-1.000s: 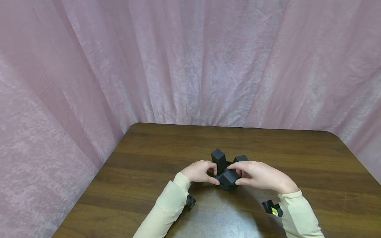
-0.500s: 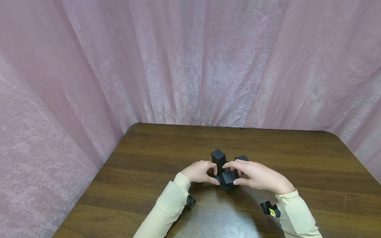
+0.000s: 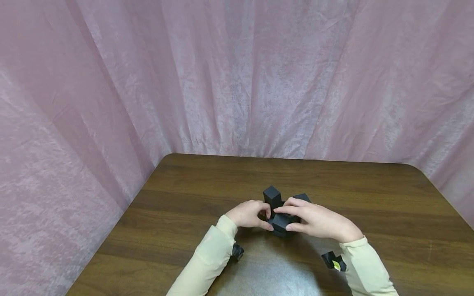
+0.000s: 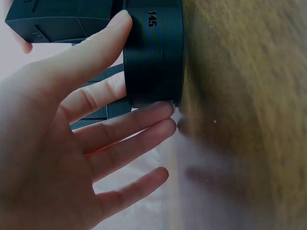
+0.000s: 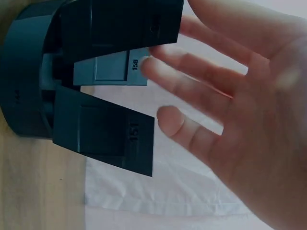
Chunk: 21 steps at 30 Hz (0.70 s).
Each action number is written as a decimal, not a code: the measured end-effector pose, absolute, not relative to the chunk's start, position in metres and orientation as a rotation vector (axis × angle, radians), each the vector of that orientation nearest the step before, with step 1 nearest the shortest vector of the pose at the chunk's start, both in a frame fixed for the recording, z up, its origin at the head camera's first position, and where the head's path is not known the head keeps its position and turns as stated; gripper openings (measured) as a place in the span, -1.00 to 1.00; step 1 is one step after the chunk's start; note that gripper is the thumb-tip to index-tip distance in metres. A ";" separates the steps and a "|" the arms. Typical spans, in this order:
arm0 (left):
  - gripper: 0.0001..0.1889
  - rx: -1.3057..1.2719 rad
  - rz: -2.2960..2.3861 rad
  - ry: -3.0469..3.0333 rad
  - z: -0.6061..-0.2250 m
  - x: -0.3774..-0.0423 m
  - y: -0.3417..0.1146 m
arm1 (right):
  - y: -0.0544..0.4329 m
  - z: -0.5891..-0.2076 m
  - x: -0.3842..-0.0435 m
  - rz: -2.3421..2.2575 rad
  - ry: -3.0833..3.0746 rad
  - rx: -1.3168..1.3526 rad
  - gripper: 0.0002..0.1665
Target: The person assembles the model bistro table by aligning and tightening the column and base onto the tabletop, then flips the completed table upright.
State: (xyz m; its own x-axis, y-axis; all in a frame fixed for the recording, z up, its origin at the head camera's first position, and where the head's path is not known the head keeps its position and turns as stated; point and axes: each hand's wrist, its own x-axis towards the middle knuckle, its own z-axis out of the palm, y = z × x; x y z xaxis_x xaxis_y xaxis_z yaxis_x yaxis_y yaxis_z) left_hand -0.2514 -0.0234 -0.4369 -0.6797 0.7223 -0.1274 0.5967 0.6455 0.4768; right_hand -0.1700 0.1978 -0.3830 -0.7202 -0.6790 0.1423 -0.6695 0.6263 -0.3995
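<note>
A round black base (image 4: 153, 62), marked 145, stands on the table. In the left wrist view my left hand (image 3: 249, 213) holds its side with thumb and index finger; two other fingertips are at its lower edge. Several tapered black blocks stick up from the base. My right hand (image 3: 322, 221) grips the front block (image 3: 280, 222), thumb on the near side and fingers over the far side. At the back left rises a taller-looking block (image 3: 272, 196). A block marked 151 (image 5: 105, 132) and one marked 150 (image 5: 112, 67) show in the right wrist view, beside my right fingers.
The brown wooden table (image 3: 207, 176) has rounded far corners. Behind it and along the left hangs a pink curtain (image 3: 237, 82). A small black wrist device (image 3: 237, 251) shows under the left sleeve, another black device (image 3: 334, 262) beside the right.
My right hand has shifted left and slightly nearer, and the front block in its fingers has swung left with it. My left hand keeps its place on the base.
</note>
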 end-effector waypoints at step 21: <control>-0.70 1.070 0.607 2.556 -0.438 -0.252 -0.024 | 0.189 -0.395 -0.177 -0.654 2.976 -1.009 -0.55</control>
